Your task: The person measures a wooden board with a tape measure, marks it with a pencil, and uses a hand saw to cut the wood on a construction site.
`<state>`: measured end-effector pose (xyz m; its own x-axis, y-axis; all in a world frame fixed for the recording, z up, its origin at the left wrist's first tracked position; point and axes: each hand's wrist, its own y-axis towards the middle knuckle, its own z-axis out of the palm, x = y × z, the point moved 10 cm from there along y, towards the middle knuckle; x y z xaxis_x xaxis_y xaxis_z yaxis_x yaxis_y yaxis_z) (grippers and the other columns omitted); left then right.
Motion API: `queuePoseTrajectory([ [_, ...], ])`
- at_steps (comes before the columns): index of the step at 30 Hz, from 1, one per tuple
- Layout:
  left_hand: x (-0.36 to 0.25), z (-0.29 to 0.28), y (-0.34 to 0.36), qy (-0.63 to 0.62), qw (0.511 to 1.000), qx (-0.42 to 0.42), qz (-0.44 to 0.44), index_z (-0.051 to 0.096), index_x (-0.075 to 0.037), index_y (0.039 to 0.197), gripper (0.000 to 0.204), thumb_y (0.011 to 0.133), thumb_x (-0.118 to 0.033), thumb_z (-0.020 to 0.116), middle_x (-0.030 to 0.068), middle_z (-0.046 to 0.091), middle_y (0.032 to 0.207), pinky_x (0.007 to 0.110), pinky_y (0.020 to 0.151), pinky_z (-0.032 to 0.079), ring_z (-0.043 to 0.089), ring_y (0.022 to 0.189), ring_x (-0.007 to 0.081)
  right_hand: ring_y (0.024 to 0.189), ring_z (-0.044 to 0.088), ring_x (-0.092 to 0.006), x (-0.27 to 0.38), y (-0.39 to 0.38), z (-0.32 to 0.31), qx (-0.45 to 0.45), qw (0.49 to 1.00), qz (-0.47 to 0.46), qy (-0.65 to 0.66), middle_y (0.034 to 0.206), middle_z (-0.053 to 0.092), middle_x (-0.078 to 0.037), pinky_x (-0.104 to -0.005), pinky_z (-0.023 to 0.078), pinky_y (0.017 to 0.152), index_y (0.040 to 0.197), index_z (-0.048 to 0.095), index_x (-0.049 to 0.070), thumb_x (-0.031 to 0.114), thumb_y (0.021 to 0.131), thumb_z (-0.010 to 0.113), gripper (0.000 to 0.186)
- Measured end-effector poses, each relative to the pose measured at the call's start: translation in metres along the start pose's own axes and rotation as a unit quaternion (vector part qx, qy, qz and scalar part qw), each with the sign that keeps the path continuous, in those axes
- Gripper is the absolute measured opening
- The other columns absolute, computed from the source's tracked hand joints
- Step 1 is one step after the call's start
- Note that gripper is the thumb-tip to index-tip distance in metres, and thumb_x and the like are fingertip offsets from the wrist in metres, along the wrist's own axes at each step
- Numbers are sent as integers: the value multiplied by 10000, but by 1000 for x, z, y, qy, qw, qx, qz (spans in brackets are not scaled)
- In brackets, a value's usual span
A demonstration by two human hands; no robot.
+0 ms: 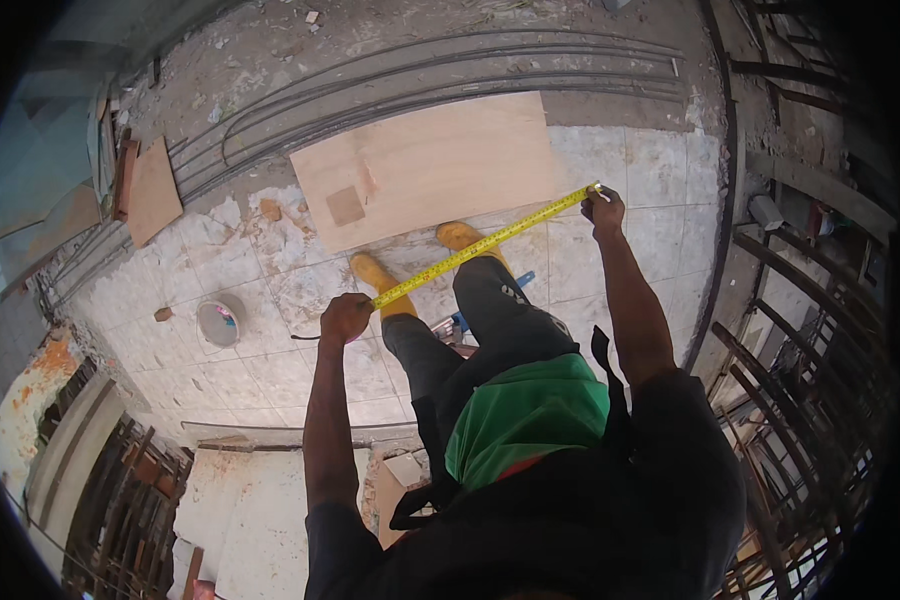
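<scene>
The broad plywood sheet [430,165] lies flat on the floor just beyond our yellow boots [459,237], and a toe catching its near edge could, we judge, shove it askew or trip us. Next comes the yellow tape measure [485,244], drawn out at a slant between our two hands, above the boots and near the sheet's lower edge: uneven pull could make it sag or twist, and a slipping end could let it whip back (whether it touches the wood, we cannot tell). Our left hand [346,318] is curled round one end, and our right hand [603,209] pinches the other by its metal tip, so a loosened pinch seems the likeliest cause. Around us the room looks like a worn building site, with the pale tiled floor [660,245] stained and broken up at the upper left. Long thin rods [310,133] run behind the sheet, a smaller board [154,195] leans to the left, a round bucket [210,337] stands on the tiles, and a reddish chunk [163,314] sits just beside it.
</scene>
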<state>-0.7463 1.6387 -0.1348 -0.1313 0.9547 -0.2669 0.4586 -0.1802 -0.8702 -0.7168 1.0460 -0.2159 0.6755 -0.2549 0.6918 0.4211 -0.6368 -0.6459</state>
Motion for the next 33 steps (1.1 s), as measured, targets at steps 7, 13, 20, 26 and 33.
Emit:
queuePoseTrajectory([
  [7, 90, 2, 244, 3, 994, 51, 97, 716, -44, 924, 303, 842, -270, 532, 156, 702, 908, 402, 804, 522, 667, 864, 321, 610, 597, -129, -145, 113, 88, -1, 1000, 10, -19, 753, 647, -59, -250, 518, 572, 1094, 646, -40, 110, 882, 686, 263],
  [13, 91, 35, 409, 73, 974, 136, 163, 686, -39, 935, 296, 896, -266, 500, 132, 673, 926, 352, 841, 488, 631, 909, 294, 686, 651, -152, -233, 239, 132, -55, 998, -39, -5, 823, 674, -82, -259, 575, 654, 1129, 624, -32, 62, 873, 692, 281],
  [20, 66, 65, 483, 15, 964, 184, 189, 579, 10, 1219, 564, 778, -317, 707, 120, 615, 1088, 326, 892, 447, 565, 1009, 220, 737, 685, -198, -279, 339, 131, -96, 987, -121, 37, 883, 677, -141, -278, 583, 638, 1112, 605, -99, 19, 839, 697, 311],
  [26, 76, 73, 466, -11, 971, 153, 183, 495, -22, 1247, 576, 781, -289, 704, 122, 590, 1038, 343, 837, 459, 567, 948, 223, 743, 682, -225, -296, 364, 116, -116, 980, -128, 96, 910, 680, -156, -300, 565, 614, 1058, 632, -114, -1, 809, 695, 280],
  [33, 94, 84, 428, 1, 975, 130, 182, 481, -47, 1229, 546, 789, -286, 700, 156, 608, 986, 386, 792, 454, 583, 896, 278, 796, 686, -183, -311, 410, 51, -224, 971, -78, 23, 958, 696, -101, -282, 567, 653, 985, 678, -52, 63, 839, 689, 187],
])
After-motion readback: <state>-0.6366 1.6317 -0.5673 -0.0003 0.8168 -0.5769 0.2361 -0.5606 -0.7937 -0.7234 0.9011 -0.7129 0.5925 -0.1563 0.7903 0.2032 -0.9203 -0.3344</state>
